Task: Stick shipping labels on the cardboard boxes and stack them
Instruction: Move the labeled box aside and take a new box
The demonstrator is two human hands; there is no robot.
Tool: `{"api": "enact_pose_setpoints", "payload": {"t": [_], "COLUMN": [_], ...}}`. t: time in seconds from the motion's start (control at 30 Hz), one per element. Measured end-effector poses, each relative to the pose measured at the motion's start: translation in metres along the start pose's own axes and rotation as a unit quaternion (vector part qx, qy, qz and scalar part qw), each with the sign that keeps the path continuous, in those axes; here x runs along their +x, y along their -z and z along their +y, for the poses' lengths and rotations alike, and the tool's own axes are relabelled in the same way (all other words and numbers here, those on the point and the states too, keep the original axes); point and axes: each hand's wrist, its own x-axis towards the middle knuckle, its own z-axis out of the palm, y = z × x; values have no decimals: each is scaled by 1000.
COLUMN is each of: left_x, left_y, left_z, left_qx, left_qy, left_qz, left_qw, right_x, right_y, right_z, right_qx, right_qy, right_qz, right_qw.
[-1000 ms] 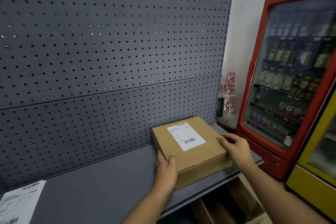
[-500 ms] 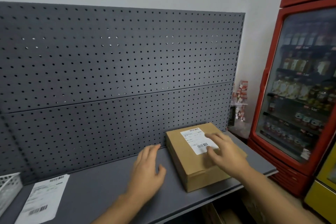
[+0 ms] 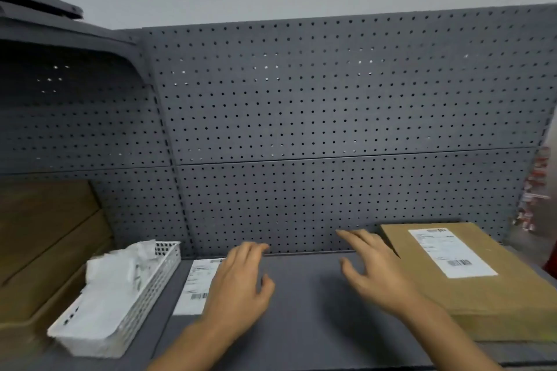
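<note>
A flat cardboard box (image 3: pixel 494 295) lies on the grey shelf (image 3: pixel 304 295) at the right, with a white shipping label (image 3: pixel 450 251) stuck on its top. My right hand (image 3: pixel 376 274) hovers just left of the box, fingers spread, holding nothing. My left hand (image 3: pixel 241 286) hangs over the shelf's middle with relaxed fingers, next to a loose shipping label (image 3: pixel 197 286) lying flat and partly hidden by that hand. Motion blurs both hands.
A white perforated basket (image 3: pixel 120 298) holding crumpled white paper sits at the left. More brown cardboard boxes (image 3: pixel 45 247) lean at the far left. A grey pegboard (image 3: pixel 316 129) backs the shelf. Red packets (image 3: pixel 533 193) hang at the right edge.
Both hands have left the labelled box and swung left over the shelf. The view has turned left, bringing the basket and the far-left cardboard into sight and losing the red fridge.
</note>
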Motion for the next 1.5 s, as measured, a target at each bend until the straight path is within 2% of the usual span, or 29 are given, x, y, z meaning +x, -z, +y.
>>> {"api": "enact_pose_setpoints", "payload": {"t": [0.23,0.4,0.63,0.8,0.97,1.2,1.33,1.5], "left_x": [-29,-52,-68,-77,-82,-78,-78,-75], "left_y": [68,118,206,270,311,333,340,351], "left_z": [-95,-153,-225,-277,-327,-396,-435,-467], "left_qx": [68,111,131,113,121,151,154,-25], "left_qy": [73,97,140,134,182,265,304,384], "left_qz": [33,63,128,187,194,138,134,123], "left_qw": [994,987,973,967,956,942,930,915], "right_x": [40,64,96,119,136,144,141,142], "right_y": [-51,-87,-121,-139,-156,-182,-193,-208], "right_z": [-98,-169,-277,-353,-420,-493,-512,-522], "right_qx": [21,37,62,114,171,203,237,327], "right_qy": [79,120,190,207,216,161,117,39], "right_qz": [-49,-74,-76,-56,-40,-54,-52,-106], "right_qw": [996,989,977,970,960,964,963,938]}}
